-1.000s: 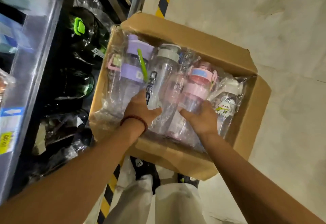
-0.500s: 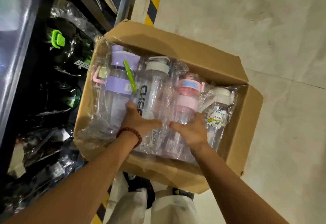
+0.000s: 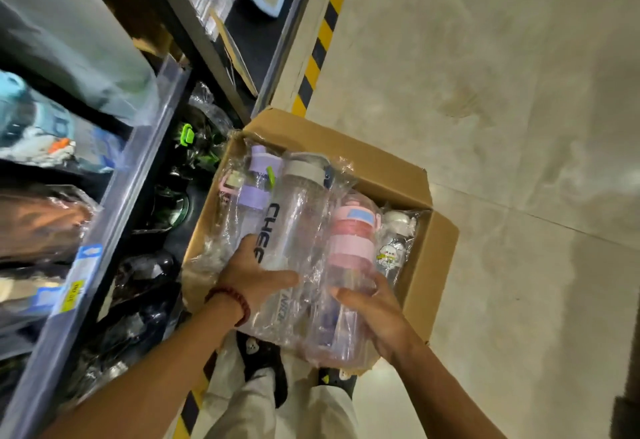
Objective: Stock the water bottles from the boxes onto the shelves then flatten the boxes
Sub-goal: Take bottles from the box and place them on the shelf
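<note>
Head view: I see an open cardboard box (image 3: 398, 175) on pale floor tiles (image 3: 502, 92). My left hand (image 3: 252, 276) grips a plastic-wrapped clear bottle (image 3: 294, 217) over the box, lettered "CHEE". My right hand (image 3: 377, 317) grips the wrapped pink bottle (image 3: 351, 241) beside it. Shelves (image 3: 114, 203) stand left of the box.

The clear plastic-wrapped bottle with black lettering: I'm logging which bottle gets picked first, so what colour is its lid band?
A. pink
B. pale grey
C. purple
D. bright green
B: the clear plastic-wrapped bottle with black lettering, held at its lower part by the left hand, has a pale grey lid band; the purple-lidded bottle and the pink-lidded bottle lie either side of it.
</note>
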### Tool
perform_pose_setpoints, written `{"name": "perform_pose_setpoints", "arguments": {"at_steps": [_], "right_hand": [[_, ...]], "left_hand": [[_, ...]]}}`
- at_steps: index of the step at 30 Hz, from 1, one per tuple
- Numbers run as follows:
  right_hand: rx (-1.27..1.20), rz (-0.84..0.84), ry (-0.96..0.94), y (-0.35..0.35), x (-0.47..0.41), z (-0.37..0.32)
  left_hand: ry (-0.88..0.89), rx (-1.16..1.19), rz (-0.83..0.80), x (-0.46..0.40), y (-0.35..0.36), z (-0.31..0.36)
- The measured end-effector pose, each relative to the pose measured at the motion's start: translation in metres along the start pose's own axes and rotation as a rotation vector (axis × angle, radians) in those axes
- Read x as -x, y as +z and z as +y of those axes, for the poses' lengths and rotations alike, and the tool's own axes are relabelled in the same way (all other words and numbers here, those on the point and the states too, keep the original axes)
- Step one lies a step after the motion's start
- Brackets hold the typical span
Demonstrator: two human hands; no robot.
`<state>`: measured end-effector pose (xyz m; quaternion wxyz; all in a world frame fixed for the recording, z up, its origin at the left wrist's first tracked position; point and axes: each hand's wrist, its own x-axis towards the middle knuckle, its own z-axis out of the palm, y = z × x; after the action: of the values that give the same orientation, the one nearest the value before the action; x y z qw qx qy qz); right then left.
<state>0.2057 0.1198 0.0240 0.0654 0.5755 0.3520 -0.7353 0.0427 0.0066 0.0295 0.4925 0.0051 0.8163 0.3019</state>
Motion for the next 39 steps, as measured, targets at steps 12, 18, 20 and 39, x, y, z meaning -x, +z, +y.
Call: {"name": "perform_pose_setpoints", "arguments": {"at_steps": [12,18,20,39], "right_hand": [[0.176,-0.196,-0.402,0.046,0.129,-0.121],[0.273,-0.370,-0.509,0.060,0.197,-0.148],[0.327,-0.438,-0.534,0.066,0.221,-0.152],[0.920,-1.019,-0.532,0.258,0.394,0.006]], "left_hand": [[0.306,0.203,0.331,0.137,-0.093,0.077],[0.280,0.379,0.511,0.221,-0.116,0.075],[0.273,0.443,0.560,0.254,-0.122,0.065],[-0.004,0.947,1.140,0.511,-0.162,-0.167]]}}
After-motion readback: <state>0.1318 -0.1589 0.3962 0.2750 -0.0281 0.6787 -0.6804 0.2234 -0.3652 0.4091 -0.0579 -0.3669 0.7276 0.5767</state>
